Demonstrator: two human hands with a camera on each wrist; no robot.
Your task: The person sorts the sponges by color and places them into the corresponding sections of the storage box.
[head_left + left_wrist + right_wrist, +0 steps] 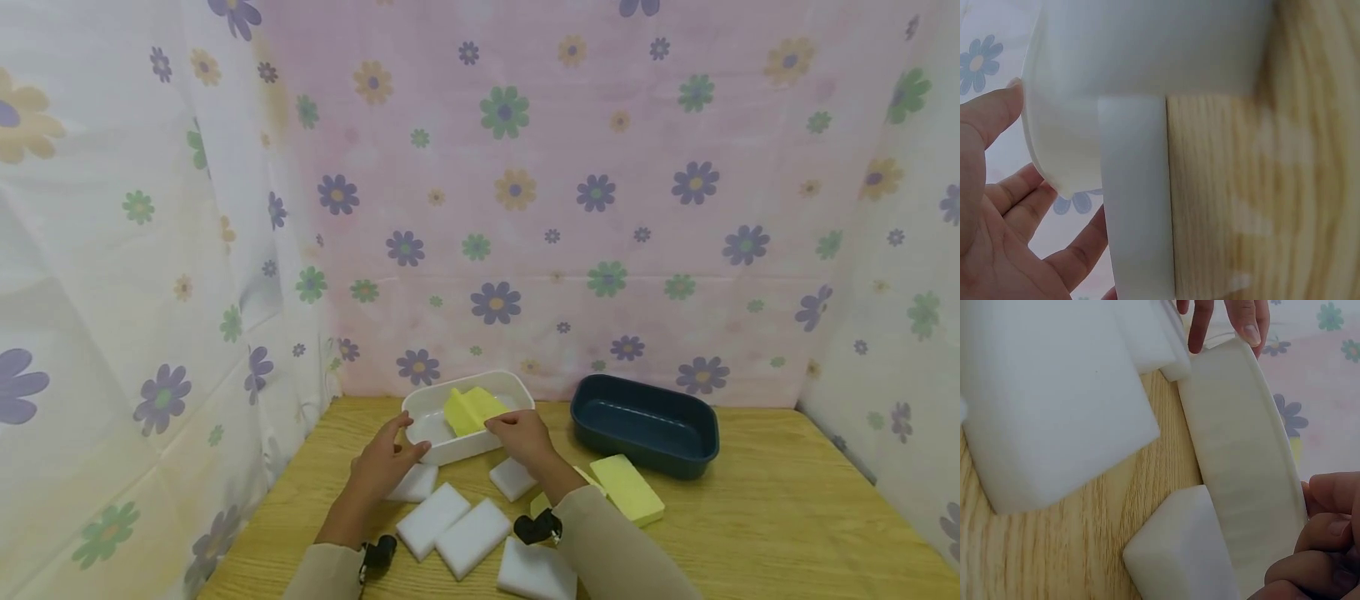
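Note:
A white container (457, 452) stands at the back of the table with yellow sponges (474, 408) inside, one tilted. My left hand (378, 467) is at its left end, fingers spread and touching the rim; in the left wrist view the left hand (1016, 244) lies beside the container wall (1060, 137). The right hand (525, 439), its fingers curled, pinches the front rim near the right end. In the right wrist view the right hand (1322, 544) is at the rim of the container (1241, 450), and the left hand's fingertips touch the far end.
A dark blue container (645, 425) stands at the right. Several white sponges (472, 537) lie on the wooden table (765, 517) in front of the white container. Yellow sponges (628, 490) lie near my right forearm. A flowered cloth (562, 208) hangs behind and at both sides.

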